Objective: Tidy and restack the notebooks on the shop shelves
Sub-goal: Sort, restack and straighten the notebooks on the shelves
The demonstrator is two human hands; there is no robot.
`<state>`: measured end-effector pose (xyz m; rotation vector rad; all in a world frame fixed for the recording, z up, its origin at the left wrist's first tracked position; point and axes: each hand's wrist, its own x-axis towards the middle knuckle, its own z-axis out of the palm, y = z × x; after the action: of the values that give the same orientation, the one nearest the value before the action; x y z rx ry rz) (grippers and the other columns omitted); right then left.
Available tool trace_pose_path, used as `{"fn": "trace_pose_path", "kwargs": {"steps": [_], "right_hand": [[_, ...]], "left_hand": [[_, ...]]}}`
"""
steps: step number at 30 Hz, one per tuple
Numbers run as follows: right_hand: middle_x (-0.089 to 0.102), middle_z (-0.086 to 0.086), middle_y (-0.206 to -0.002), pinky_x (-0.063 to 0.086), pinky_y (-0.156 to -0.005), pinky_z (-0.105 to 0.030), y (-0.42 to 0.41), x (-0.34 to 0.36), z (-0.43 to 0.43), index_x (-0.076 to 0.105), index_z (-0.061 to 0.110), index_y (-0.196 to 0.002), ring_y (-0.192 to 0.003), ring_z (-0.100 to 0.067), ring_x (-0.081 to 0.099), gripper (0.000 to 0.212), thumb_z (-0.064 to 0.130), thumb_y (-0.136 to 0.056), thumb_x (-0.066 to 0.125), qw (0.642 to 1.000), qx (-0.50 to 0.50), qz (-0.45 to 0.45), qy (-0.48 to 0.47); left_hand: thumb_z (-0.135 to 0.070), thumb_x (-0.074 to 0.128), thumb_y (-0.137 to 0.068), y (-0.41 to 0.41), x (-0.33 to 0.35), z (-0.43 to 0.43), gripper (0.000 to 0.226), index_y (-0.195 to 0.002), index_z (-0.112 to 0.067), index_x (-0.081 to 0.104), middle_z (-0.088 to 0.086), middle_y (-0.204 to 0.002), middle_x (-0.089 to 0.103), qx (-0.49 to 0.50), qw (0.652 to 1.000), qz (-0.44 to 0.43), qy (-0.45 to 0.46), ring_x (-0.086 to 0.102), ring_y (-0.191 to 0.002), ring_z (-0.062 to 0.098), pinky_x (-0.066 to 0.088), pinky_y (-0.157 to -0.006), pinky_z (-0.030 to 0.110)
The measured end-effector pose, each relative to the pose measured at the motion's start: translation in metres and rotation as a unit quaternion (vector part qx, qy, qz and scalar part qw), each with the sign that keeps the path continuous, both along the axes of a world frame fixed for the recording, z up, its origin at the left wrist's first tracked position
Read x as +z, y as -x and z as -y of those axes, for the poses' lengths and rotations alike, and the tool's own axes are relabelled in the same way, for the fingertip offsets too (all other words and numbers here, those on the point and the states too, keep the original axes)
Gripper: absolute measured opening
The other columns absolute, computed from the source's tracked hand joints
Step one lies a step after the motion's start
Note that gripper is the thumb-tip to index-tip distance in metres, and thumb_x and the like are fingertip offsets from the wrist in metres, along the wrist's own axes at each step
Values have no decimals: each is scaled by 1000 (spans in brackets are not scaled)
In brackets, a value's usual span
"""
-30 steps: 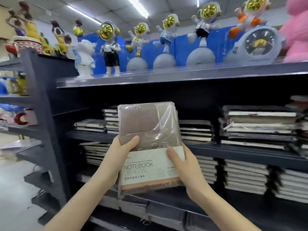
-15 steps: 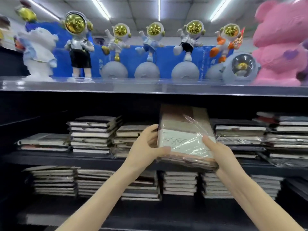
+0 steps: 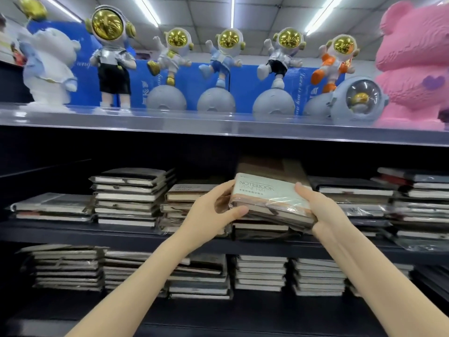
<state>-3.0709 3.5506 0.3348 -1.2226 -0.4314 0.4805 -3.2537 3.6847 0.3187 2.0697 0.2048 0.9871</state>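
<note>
From the head camera, both forearms reach up and forward to the middle shelf [image 3: 121, 235], where the wrapped notebook [image 3: 269, 195] lies tilted on a stack just under the astronaut figurines [image 3: 228, 69]. The left hand [image 3: 213, 212] has its fingers clamped on the notebook's left edge, thumb underneath. The right hand [image 3: 318, 210] has its fingers clamped on the right edge.

Long ceiling lights [image 3: 145, 8] shine bright from above. The top shelf [image 3: 218, 125] has shiny glare. Lower shelves look dark and shadowy. Edges bend and look blurry.
</note>
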Motion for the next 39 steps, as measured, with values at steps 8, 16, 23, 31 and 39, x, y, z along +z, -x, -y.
{"fn": "trace_pose_path", "kwargs": {"steps": [8,16,23,31,39], "right_hand": [[63,0,-123,36,-107,-55,38,19,-32,65,20,-115,-108,-26,63,106,59,-20,91,999,46,20,-5],[61,-2,-126,35,-108,-56,147,9,-125,62,18,-121,-112,-27,61,109,57,-23,91,996,83,13,6],[67,-6,-117,38,-108,-46,260,13,-218,69,12,-104,-115,-26,59,29,33,-83,71,994,105,17,-2],[69,-11,-109,47,-100,-43,342,12,-308,64,4,-111,-105,-30,64,35,29,-86,70,991,129,18,10],[55,-6,-129,39,-99,-31,349,19,-335,50,3,-132,-117,-23,52,56,33,-88,68,993,105,37,27]], "left_hand": [[-19,71,-80,47,6,-18,50,-123,-37,51,-26,-111,63,25,996,89,0,57,-106,-10,43,-85,7],[-29,70,-72,160,-3,-97,57,-125,-39,50,-34,-108,63,57,993,100,-7,57,-106,-10,43,-82,5],[-24,69,-72,273,-5,-179,55,-119,-43,48,-43,-103,59,108,987,115,-13,56,-105,-14,42,-83,3],[-7,59,-89,344,-22,-238,52,-126,-39,41,-35,-104,59,166,977,127,30,51,-100,-23,36,-78,-3],[-15,51,-96,340,-29,-266,55,-146,-23,31,-20,-132,49,173,978,105,53,42,-111,-24,31,-91,-3]]}}
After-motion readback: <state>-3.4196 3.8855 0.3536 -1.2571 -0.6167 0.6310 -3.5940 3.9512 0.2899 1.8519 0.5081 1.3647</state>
